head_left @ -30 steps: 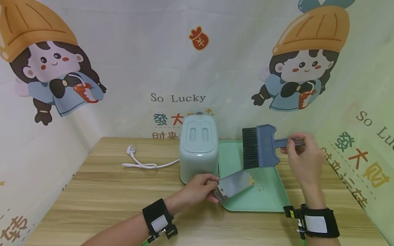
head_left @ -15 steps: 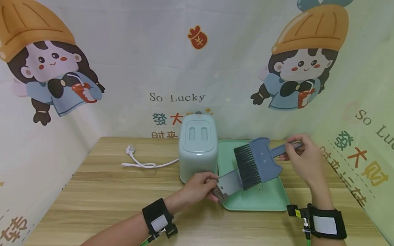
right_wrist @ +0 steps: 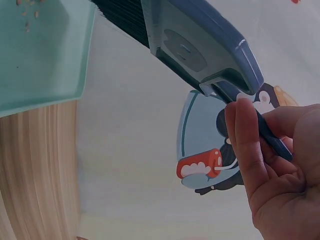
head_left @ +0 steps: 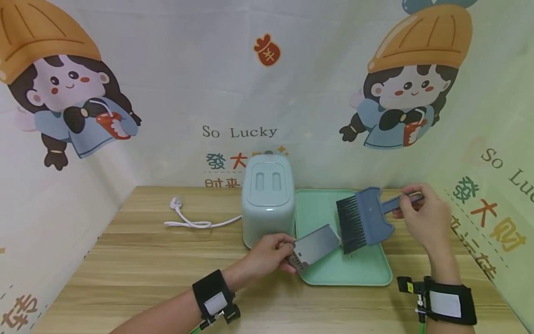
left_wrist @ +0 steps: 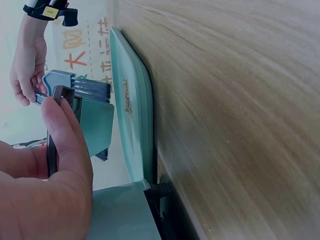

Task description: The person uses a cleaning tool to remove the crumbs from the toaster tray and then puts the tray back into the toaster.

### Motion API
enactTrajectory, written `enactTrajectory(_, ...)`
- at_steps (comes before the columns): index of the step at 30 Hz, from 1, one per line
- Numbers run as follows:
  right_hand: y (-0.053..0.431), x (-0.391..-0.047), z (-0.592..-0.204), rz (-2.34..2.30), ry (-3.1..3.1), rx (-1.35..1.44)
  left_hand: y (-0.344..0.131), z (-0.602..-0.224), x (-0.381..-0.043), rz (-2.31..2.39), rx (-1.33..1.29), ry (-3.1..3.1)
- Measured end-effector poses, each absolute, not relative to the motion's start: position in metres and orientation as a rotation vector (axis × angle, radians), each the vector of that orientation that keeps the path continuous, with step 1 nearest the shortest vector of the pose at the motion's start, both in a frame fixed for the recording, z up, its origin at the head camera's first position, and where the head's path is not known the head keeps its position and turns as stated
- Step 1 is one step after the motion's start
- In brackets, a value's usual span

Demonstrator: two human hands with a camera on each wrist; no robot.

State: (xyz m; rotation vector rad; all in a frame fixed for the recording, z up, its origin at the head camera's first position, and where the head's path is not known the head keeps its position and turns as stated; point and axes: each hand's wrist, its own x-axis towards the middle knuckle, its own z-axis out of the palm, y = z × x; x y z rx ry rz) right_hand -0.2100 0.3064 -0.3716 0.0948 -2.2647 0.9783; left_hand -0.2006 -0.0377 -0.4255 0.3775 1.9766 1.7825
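My left hand (head_left: 270, 253) grips the dark end of a flat metal crumb tray (head_left: 318, 245), held tilted above a green serving tray (head_left: 369, 272). A small blue brush (head_left: 370, 217) with black bristles (head_left: 351, 226) hangs by the crumb tray's far edge. Its handle is pinched by my right hand (head_left: 426, 215), fingers and thumb around it in the right wrist view. Light brown crumbs (left_wrist: 127, 97) lie on the green tray, partly covered by the bristles in the head view. Whether the bristles touch the metal edge I cannot tell.
A pale green toaster (head_left: 268, 208) stands on the wooden table (head_left: 167, 264), left of the serving tray and close to my left hand. Its white cord and plug (head_left: 200, 224) lie to the left. A printed cloth (head_left: 187, 93) hangs behind the table.
The brush came down onto the crumb tray, then swept right to its far edge with my right hand. Crumbs at that edge are gone from the metal. My left hand has barely moved.
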Motion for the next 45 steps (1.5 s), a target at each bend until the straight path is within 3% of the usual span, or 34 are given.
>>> enactTrajectory(11,0.289,-0.223,-0.376,0.856,-2.180,0.170,-0.037,-0.429,-0.202,1.752,0.405,2.026)
enactTrajectory(45,0.288,-0.220,-0.370,0.842,-2.125,0.534,-0.037,-0.426,-0.205,1.746,0.406,2.023)
